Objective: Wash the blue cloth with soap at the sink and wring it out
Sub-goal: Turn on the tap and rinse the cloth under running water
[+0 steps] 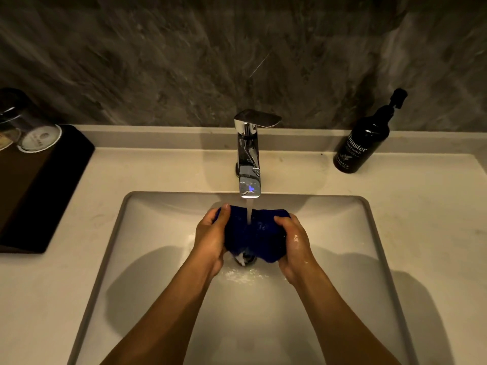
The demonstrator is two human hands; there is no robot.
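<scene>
Blue cloth [254,234] held bunched under the running faucet [249,154].
The left hand [210,239] and right hand [295,242] each close their grip on one end, the cloth spanning between them above the sink [350,233] drain, water striking its middle.

A bathroom, likely a hotel's. A chrome faucet [249,154] runs into a rectangular sink [379,233] under a stone wall [184,61]. Hand wash bottle [365,143] and capped glasses [39,137] on a tray [44,196] flank it.
</scene>
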